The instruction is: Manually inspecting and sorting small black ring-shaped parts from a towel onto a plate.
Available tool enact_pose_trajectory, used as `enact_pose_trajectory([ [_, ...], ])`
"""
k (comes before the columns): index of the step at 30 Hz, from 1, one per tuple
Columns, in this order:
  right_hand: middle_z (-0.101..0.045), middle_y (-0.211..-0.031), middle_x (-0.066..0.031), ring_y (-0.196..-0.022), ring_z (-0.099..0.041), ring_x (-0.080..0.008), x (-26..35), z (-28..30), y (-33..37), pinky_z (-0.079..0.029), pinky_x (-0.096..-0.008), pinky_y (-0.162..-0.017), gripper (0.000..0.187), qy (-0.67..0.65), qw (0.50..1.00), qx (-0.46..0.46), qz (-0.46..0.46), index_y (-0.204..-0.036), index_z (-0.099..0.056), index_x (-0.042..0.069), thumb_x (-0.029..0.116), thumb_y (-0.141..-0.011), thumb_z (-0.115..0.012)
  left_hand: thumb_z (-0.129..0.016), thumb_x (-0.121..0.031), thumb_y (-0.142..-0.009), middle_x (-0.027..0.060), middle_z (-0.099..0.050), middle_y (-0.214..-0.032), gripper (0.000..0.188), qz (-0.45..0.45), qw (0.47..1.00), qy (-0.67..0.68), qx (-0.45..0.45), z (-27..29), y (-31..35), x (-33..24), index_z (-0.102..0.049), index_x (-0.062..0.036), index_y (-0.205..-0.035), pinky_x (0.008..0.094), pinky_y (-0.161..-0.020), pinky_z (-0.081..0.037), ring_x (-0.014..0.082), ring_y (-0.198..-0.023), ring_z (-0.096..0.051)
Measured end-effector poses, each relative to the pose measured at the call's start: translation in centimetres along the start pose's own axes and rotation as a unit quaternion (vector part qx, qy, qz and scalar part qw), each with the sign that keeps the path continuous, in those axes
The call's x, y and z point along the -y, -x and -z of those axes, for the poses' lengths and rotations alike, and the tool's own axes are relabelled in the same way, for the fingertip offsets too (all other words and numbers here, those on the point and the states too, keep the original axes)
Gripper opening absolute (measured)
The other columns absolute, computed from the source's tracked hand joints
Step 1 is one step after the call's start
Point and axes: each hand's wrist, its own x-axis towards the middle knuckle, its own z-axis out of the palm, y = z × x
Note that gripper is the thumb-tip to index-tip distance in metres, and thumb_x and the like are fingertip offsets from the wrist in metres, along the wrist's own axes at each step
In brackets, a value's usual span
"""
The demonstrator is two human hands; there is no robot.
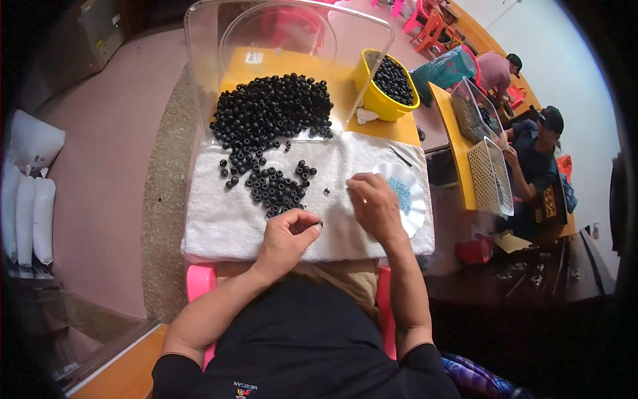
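Observation:
My left hand [287, 241] is closed in a pinch over the near part of the white towel [219, 233]. A small black round piece [321, 224] shows at its thumb and fingertip. My right hand [375, 205] hovers beside the white scalloped plate [417, 216], its fingers bent together; whatever they may hold is hidden. Small light-blue pieces [401, 193] lie on that plate. Ahead of my left hand is a loose cluster of black round pieces with holes [276, 189]. A larger heap of such pieces [272, 110] sits in the clear plastic tray [206, 40].
A yellow tub [392, 110] full of black pieces stands at the far right. A thin dark tool [401, 157] lies by the plate. At the right, a co-worker [535, 156] sits near a white perforated basket [490, 174]. White sacks [43, 219] stand at the left.

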Motion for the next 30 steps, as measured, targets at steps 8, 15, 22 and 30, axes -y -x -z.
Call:
enact_pose_trajectory([
  [8,-0.072,-0.097,-0.0142,-0.084,-0.072,-0.0298,-3.7,3.4,4.4,-0.058,-0.0351,-0.067,0.015,-0.021,0.996,-0.047,-0.069,-0.100,-0.072,0.003,-0.002,-0.086,-0.072,-0.073,-0.005,-0.092,0.0024,-0.070,-0.086,0.013,0.037,0.999,0.022,-0.001,-0.1,-0.2,-0.6,-0.068,-0.0002,-0.103,0.0248,-0.074,-0.054,0.0090,-0.078,-0.065],
  [15,-0.072,-0.096,-0.0125,-0.081,-0.072,-0.0267,-1.6,2.6,5.3,-0.060,-0.0328,-0.065,0.017,-0.021,0.998,-0.024,-0.052,-0.100,-0.072,0.003,-0.003,-0.083,-0.073,-0.071,-0.004,-0.092,0.0044,-0.068,-0.089,0.012,0.051,0.994,0.090,-0.027,-0.1,-0.2,-0.5,-0.067,0.0005,-0.102,0.0265,-0.075,-0.056,0.0114,-0.078,-0.066],
  [22,-0.072,-0.098,-0.0087,-0.088,-0.068,-0.0290,1.2,-0.8,3.1,-0.057,-0.0376,-0.076,0.019,0.018,0.999,0.043,0.013,-0.099,-0.072,0.006,0.003,-0.080,-0.073,-0.071,-0.004,-0.092,0.0054,-0.069,-0.092,0.018,0.062,0.994,0.088,-0.017,-0.3,0.0,-0.3,-0.068,0.0018,-0.108,0.0265,-0.076,-0.056,0.0119,-0.080,-0.067],
  [30,-0.067,-0.104,-0.0099,-0.095,-0.064,-0.0295,1.4,-2.7,1.3,-0.056,-0.0393,-0.078,0.028,0.115,0.973,0.200,0.021,-0.107,-0.070,0.007,0.004,-0.080,-0.067,-0.072,-0.006,-0.092,0.0050,-0.069,-0.093,0.018,0.063,0.994,0.090,-0.013,-0.1,-0.1,-0.5,-0.068,0.0018,-0.108,0.0266,-0.076,-0.055,0.0114,-0.078,-0.065],
])
